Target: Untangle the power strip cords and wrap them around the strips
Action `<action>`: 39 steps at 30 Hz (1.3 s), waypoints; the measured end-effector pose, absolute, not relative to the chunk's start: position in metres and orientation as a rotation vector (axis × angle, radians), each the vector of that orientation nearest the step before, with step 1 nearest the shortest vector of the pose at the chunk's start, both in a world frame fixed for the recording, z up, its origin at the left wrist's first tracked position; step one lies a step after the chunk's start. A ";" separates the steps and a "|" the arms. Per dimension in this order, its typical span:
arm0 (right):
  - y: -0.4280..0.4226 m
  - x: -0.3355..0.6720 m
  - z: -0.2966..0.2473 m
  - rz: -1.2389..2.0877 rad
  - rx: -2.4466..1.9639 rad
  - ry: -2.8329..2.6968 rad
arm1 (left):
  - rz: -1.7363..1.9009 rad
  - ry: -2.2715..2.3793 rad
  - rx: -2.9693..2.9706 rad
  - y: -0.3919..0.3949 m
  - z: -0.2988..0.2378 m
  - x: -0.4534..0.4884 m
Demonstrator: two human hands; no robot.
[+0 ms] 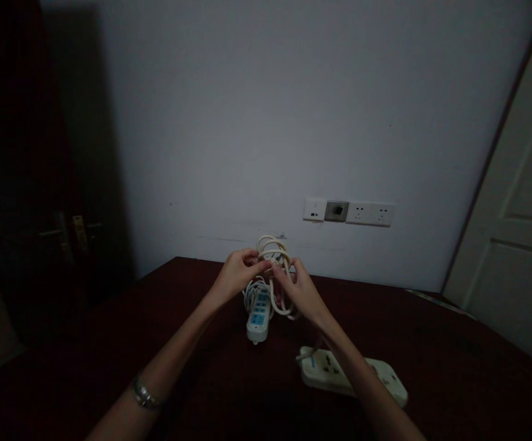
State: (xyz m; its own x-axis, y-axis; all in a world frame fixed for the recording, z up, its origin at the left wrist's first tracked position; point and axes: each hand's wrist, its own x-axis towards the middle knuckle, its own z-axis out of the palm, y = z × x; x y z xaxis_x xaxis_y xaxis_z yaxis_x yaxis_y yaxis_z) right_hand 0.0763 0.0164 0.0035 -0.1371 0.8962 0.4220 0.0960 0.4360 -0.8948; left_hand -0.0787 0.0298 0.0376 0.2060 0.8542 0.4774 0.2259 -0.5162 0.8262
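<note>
A looped cream power cord [275,243] is held up between my two hands above the dark red table. My left hand [239,271] pinches the coil from the left, thumb and fingers closed near its middle. From the right, my right hand [299,289] grips the same bundle, its thumb almost meeting the left thumb. What lies between the thumb tips is too small to make out. The cord appears to run down behind my right forearm to a cream power strip [325,365], which that forearm partly covers.
Behind my hands lies a white power strip with blue sockets [259,312], its thin cable bunched at the far end. The wall carries a row of socket plates [369,214]. A dark door [27,202] stands left, a pale door [513,245] right.
</note>
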 end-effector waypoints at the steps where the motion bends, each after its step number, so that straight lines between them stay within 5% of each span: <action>1: 0.017 0.076 0.003 0.935 -0.887 -1.549 | 1.343 1.022 1.871 0.030 0.038 -0.079; 13: 0.026 0.075 -0.001 1.029 -0.898 -1.413 | 1.692 1.328 2.430 0.028 0.014 -0.069; 28: 0.025 0.079 0.008 1.150 -0.917 -1.295 | 1.517 0.838 2.269 0.033 0.018 -0.075; 39: 0.022 0.086 0.015 1.689 -0.801 -1.103 | 1.544 0.931 2.582 0.029 0.013 -0.070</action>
State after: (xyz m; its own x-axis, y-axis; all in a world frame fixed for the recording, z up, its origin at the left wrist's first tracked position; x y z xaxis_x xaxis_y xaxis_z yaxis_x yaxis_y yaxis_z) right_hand 0.0862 0.0216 0.0151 -0.3515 0.9357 -0.0296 -0.3493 -0.1604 -0.9232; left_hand -0.0696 0.0293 0.0129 0.3447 0.4812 0.8060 0.4883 -0.8252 0.2838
